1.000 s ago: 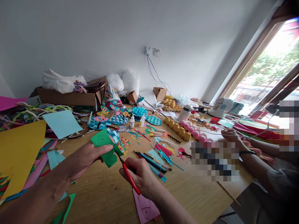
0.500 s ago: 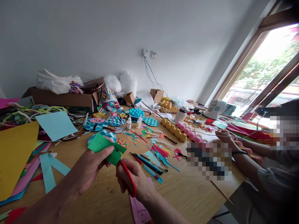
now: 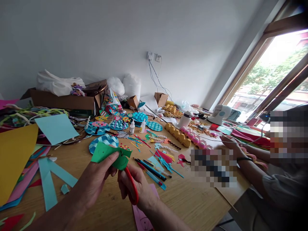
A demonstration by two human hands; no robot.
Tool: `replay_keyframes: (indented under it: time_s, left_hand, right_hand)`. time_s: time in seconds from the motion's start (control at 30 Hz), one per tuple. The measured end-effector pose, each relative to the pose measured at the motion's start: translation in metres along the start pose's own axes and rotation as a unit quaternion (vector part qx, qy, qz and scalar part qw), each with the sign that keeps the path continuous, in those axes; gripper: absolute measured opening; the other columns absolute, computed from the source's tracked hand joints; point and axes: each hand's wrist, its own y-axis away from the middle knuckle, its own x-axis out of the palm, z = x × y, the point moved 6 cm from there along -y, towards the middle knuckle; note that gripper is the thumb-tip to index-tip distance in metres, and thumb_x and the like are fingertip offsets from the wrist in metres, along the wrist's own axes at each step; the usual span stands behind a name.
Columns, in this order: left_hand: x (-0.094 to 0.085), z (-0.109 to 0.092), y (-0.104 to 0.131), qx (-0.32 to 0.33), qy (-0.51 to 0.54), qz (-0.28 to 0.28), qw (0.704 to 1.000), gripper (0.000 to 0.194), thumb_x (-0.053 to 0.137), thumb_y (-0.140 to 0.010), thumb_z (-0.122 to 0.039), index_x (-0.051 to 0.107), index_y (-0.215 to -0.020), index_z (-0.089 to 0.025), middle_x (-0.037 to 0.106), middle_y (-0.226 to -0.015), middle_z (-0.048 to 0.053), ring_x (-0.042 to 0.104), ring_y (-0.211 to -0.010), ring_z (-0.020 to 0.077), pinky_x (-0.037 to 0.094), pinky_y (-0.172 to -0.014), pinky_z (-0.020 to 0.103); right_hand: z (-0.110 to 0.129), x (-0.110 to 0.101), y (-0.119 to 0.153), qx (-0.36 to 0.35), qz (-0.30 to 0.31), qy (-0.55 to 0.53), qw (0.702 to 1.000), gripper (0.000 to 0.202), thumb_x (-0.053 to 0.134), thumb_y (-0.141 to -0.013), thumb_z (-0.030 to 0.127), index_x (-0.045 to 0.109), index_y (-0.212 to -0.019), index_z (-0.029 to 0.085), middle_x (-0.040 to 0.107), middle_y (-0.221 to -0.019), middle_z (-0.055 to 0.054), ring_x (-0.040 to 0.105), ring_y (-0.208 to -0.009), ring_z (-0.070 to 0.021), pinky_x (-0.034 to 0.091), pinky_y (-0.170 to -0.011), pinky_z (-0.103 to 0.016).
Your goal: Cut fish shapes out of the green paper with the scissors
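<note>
My left hand (image 3: pixel 97 176) pinches a piece of green paper (image 3: pixel 103 152) between thumb and fingers; dark drawn lines show on it. Wrapped round the red handles of the scissors (image 3: pixel 132 189) is my right hand (image 3: pixel 139 181), just right of my left hand. The scissors' blades are hidden behind the green paper's lower right edge. Partly under my right forearm lies a pink paper strip (image 3: pixel 141 218) with a drawn shape. Pens (image 3: pixel 154 170) and thin blue paper strips lie beyond my right hand.
Wavy blue paper discs (image 3: pixel 104 143), two small glue bottles (image 3: pixel 132 127) and egg-carton strips (image 3: pixel 178 134) stand across the wooden table (image 3: pixel 187 205). Coloured sheets (image 3: pixel 16 157) lie left. Another person's hands (image 3: pixel 231 144) are at the right, near a sewing-machine-like white object (image 3: pixel 218 114).
The green paper has turned slightly in my hands, and its lower right edge now looks rounded. A small light-blue scrap and a green sliver have come into view at the lower left.
</note>
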Motion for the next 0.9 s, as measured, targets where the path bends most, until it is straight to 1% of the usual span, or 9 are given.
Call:
replay_keyframes:
  time_s: [0.13,0.23,0.33,0.43,0.5,0.57,0.67,0.77,0.9]
  left_hand:
    - [0.001,0.003,0.002,-0.036,0.030,0.000,0.999,0.036,0.087,-0.056,-0.040,0.062,-0.075,-0.022,0.059,-0.061,-0.008,0.046,-0.056,0.0114,0.043,-0.050,0.023]
    - [0.003,0.002,0.002,-0.039,0.040,0.007,0.998,0.033,0.086,-0.059,-0.038,0.064,-0.078,-0.021,0.063,-0.067,-0.007,0.052,-0.062,0.0134,0.047,-0.056,0.024]
    - [0.002,0.002,0.001,-0.025,0.046,0.005,0.999,0.030,0.086,-0.060,-0.037,0.064,-0.072,-0.020,0.063,-0.067,-0.006,0.052,-0.063,0.0134,0.050,-0.058,0.024]
    - [0.001,0.004,0.001,-0.027,0.047,-0.008,0.999,0.029,0.086,-0.059,-0.037,0.064,-0.067,-0.020,0.064,-0.067,-0.006,0.052,-0.063,0.0127,0.050,-0.058,0.023]
    - [0.000,0.005,0.002,-0.028,0.046,-0.022,0.998,0.031,0.088,-0.056,-0.038,0.065,-0.067,-0.020,0.065,-0.067,-0.006,0.053,-0.063,0.0130,0.050,-0.059,0.023]
    - [0.000,0.005,0.002,-0.027,0.039,-0.025,0.999,0.031,0.088,-0.055,-0.039,0.066,-0.067,-0.020,0.066,-0.067,-0.005,0.055,-0.064,0.0142,0.051,-0.061,0.025]
    - [0.004,0.006,0.003,-0.026,0.014,-0.003,1.000,0.029,0.085,-0.059,-0.043,0.068,-0.067,-0.021,0.067,-0.067,-0.004,0.057,-0.067,0.0170,0.052,-0.065,0.028]
    - [0.003,0.005,0.001,-0.009,-0.012,0.011,1.000,0.025,0.082,-0.063,-0.042,0.067,-0.067,-0.022,0.067,-0.069,-0.004,0.058,-0.071,0.0181,0.051,-0.071,0.029]
    - [-0.001,0.004,-0.004,0.001,-0.054,0.032,0.998,0.022,0.079,-0.066,-0.038,0.064,-0.063,-0.023,0.061,-0.063,-0.004,0.054,-0.071,0.0187,0.049,-0.073,0.030]
  right_hand:
    - [-0.001,-0.001,-0.001,-0.008,0.000,0.011,1.000,0.045,0.060,-0.077,0.062,0.055,-0.078,0.018,0.042,-0.050,0.009,0.039,-0.039,-0.0058,0.028,-0.039,-0.019]
    - [-0.002,-0.002,-0.002,-0.013,0.004,0.018,1.000,0.036,0.064,-0.075,0.053,0.052,-0.078,0.019,0.043,-0.052,0.009,0.041,-0.042,-0.0064,0.032,-0.041,-0.018]
    - [-0.002,-0.002,-0.002,-0.016,0.012,0.017,1.000,0.034,0.067,-0.073,0.049,0.051,-0.081,0.020,0.045,-0.057,0.009,0.043,-0.044,-0.0068,0.037,-0.043,-0.019]
    - [-0.004,-0.001,-0.002,-0.016,0.013,0.017,1.000,0.034,0.068,-0.073,0.048,0.051,-0.082,0.020,0.045,-0.057,0.009,0.042,-0.045,-0.0066,0.038,-0.044,-0.019]
    - [-0.004,-0.001,-0.002,-0.020,0.006,0.019,1.000,0.034,0.067,-0.073,0.049,0.050,-0.081,0.020,0.044,-0.057,0.009,0.042,-0.044,-0.0062,0.037,-0.043,-0.018]
    - [-0.003,-0.001,-0.002,-0.023,-0.001,0.023,0.999,0.033,0.065,-0.075,0.049,0.049,-0.080,0.020,0.044,-0.057,0.009,0.041,-0.044,-0.0058,0.035,-0.042,-0.018]
    - [-0.001,-0.001,-0.001,-0.026,-0.016,0.032,0.999,0.031,0.061,-0.079,0.048,0.047,-0.076,0.020,0.043,-0.056,0.008,0.041,-0.042,-0.0058,0.033,-0.040,-0.018]
    - [0.004,-0.002,0.001,-0.021,-0.028,0.039,0.999,0.034,0.057,-0.081,0.052,0.047,-0.074,0.020,0.042,-0.052,0.008,0.040,-0.041,-0.0061,0.029,-0.040,-0.018]
    - [0.009,-0.001,0.003,-0.017,-0.028,0.036,0.999,0.039,0.056,-0.081,0.057,0.049,-0.076,0.019,0.041,-0.050,0.009,0.036,-0.040,-0.0062,0.027,-0.040,-0.019]
